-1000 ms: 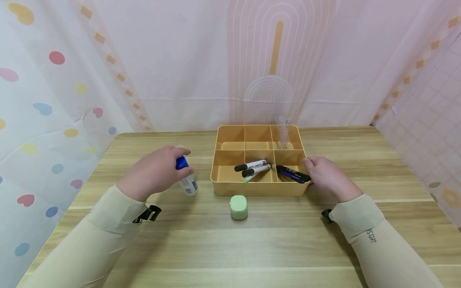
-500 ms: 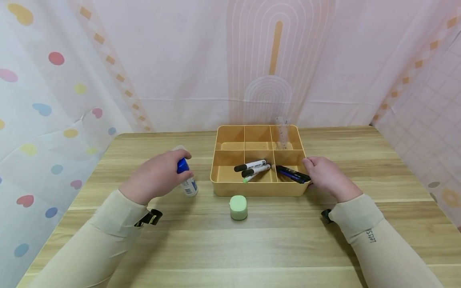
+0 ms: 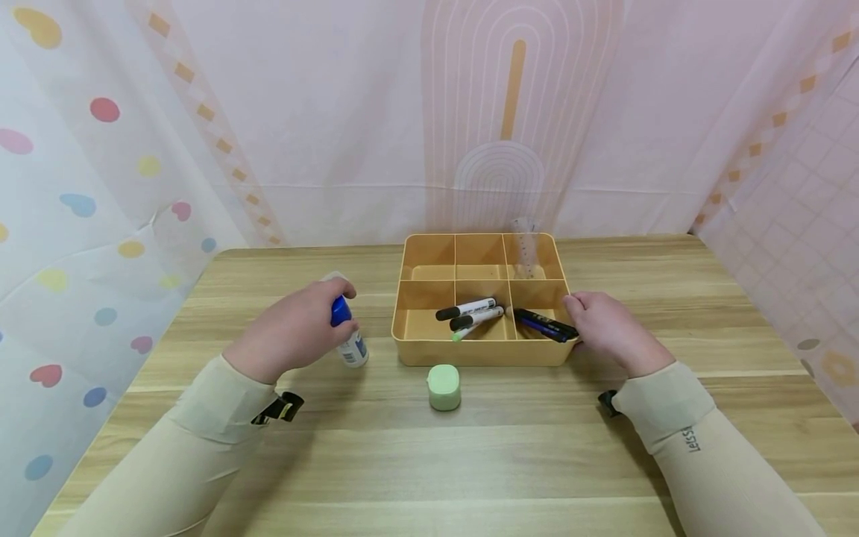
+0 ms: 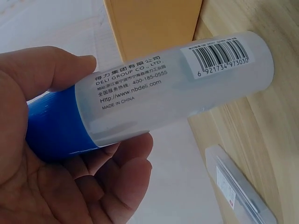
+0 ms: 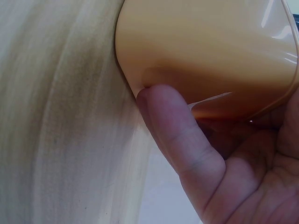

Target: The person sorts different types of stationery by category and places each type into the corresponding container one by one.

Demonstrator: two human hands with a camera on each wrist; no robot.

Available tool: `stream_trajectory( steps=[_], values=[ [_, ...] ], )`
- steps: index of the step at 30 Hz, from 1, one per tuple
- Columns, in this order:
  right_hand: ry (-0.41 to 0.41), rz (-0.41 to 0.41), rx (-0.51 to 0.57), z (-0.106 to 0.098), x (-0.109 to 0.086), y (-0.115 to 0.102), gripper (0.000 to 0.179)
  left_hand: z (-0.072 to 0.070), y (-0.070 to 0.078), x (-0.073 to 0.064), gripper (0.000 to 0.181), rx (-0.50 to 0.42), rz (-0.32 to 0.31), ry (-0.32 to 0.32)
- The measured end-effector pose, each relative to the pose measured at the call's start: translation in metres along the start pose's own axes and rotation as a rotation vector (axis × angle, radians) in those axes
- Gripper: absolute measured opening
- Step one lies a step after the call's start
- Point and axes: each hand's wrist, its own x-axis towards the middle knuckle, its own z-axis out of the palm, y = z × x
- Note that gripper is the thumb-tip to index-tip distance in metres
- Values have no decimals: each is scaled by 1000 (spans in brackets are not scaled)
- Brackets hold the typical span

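My left hand (image 3: 291,332) holds a translucent white glue bottle (image 4: 177,88) by its blue cap (image 4: 60,123). The bottle leans over the table left of the yellow-orange organizer box (image 3: 483,353); its printed label and barcode show in the left wrist view. At the box's right front corner my right hand (image 3: 614,328) grips the side, one finger pressed against the outer wall. Black pens (image 3: 546,326) lie in the compartment beside that hand. Markers (image 3: 476,317) with black caps rest across the front middle compartment, with a green-tipped pen below them.
A small light-green rounded block (image 3: 444,388) stands in front of the box. A clear ruler (image 3: 526,253) leans in the back right compartment. Behind the bottle lies a clear flat case (image 4: 238,186) with a label. A patterned curtain (image 3: 335,112) borders the table's back.
Over the last second my left hand has shifted slightly to the right and down with the glue bottle. The right hand and the box stay in place.
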Motion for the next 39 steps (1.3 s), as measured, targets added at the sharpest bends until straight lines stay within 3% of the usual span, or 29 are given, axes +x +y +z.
stream_trajectory(
  steps=[10,39],
  values=[
    [-17,8,34,0,0,1,50,1,-1,-1,31,-25,36,8],
    [-33,25,34,0,-1,0,48,-4,0,1,28,-48,50,48]
  ],
)
